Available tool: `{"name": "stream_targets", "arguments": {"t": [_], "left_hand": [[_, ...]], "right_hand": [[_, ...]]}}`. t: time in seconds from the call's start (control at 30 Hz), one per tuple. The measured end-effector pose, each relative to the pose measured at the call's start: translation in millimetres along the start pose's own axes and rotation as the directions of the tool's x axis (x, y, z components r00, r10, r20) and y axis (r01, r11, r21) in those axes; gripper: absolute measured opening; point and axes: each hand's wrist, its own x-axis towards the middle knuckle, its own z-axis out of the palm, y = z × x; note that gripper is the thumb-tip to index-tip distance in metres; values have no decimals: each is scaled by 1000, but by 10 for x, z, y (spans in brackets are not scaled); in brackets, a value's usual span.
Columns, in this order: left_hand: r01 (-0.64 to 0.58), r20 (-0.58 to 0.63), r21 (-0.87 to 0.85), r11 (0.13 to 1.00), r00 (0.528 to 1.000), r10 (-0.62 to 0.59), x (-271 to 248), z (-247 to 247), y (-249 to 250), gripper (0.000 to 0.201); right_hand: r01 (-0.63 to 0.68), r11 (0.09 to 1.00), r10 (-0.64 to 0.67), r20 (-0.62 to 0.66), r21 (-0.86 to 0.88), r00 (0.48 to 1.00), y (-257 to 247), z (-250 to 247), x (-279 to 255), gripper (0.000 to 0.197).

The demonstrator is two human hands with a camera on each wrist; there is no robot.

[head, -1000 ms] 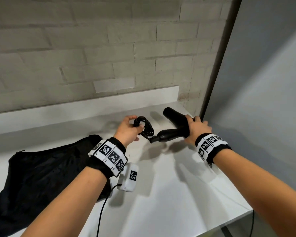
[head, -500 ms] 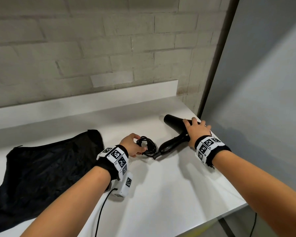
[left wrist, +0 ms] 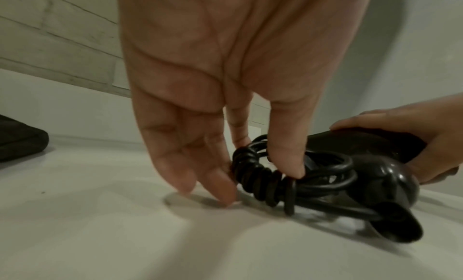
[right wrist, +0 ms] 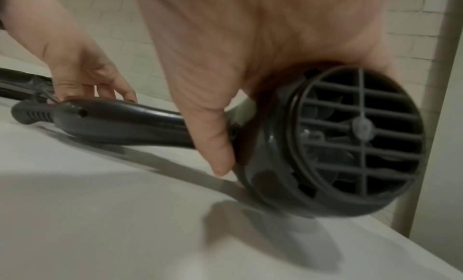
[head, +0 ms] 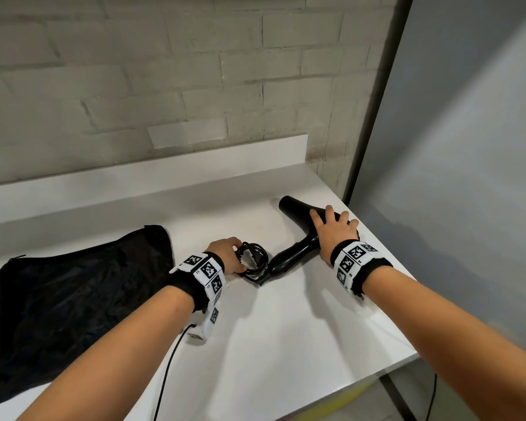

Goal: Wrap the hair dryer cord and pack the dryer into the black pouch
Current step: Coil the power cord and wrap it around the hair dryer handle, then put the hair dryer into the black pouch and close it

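Observation:
The black hair dryer [head: 298,208] lies on the white table [head: 286,344], nozzle pointing to the back left and handle [head: 289,256] toward the middle. My right hand [head: 331,226] lies over its body with fingers curled round it; the right wrist view shows the rear grille [right wrist: 355,137] and my thumb [right wrist: 215,145] against the housing. My left hand [head: 236,253] pinches the coiled cord [head: 257,262] beside the handle's end. In the left wrist view the thumb [left wrist: 288,155] and fingers hold the wrapped cord bundle [left wrist: 263,181] on the table. The black pouch [head: 73,299] lies flat at the left.
A white upstand [head: 134,183] and a brick wall run along the back. At the right stands a grey partition [head: 453,177], close to the dryer. The table's front right edge [head: 407,360] is near my right forearm. A wrist device's cable [head: 164,375] trails under my left arm.
Both hands have come down: the dryer, held in the air a second ago, now lies on the table, and the cord bundle rests beside its handle.

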Motion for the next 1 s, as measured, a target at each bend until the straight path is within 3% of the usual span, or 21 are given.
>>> {"name": "stream_targets", "arguments": {"t": [0.27, 0.4, 0.5, 0.6, 0.7, 0.8, 0.9, 1.0], "left_hand": [[55, 18, 95, 994, 998, -57, -128, 8, -3, 73], [24, 29, 141, 990, 999, -29, -235, -5, -46, 63], [-6, 28, 181, 983, 1000, 1, -352, -53, -151, 58], [-1, 32, 236, 972, 999, -7, -496, -156, -357, 60], [7, 53, 359, 933, 998, -27, -664, -304, -645, 59], [43, 103, 521, 852, 988, -113, -815, -541, -1044, 58], [141, 84, 561, 815, 971, -226, -873, -799, -1490, 62], [271, -57, 554, 787, 956, -289, -844, -1057, -1956, 68]], "right_hand": [[24, 994, -26, 20, 104, 999, 35, -7, -73, 92], [7, 974, -29, 95, 225, 995, 18, -99, -158, 89], [34, 968, -36, 4, 250, 999, -148, -224, -249, 76], [169, 935, -136, -123, 313, 983, -431, -424, -307, 62], [328, 808, -280, -172, 489, 945, -809, -649, -330, 46], [501, 666, -494, -177, 553, 851, -1295, -829, -351, 37], [580, 625, -618, -122, 523, 777, -1730, -919, -335, 33], [602, 624, -667, -63, 499, 743, -2100, -975, -247, 33]]}}
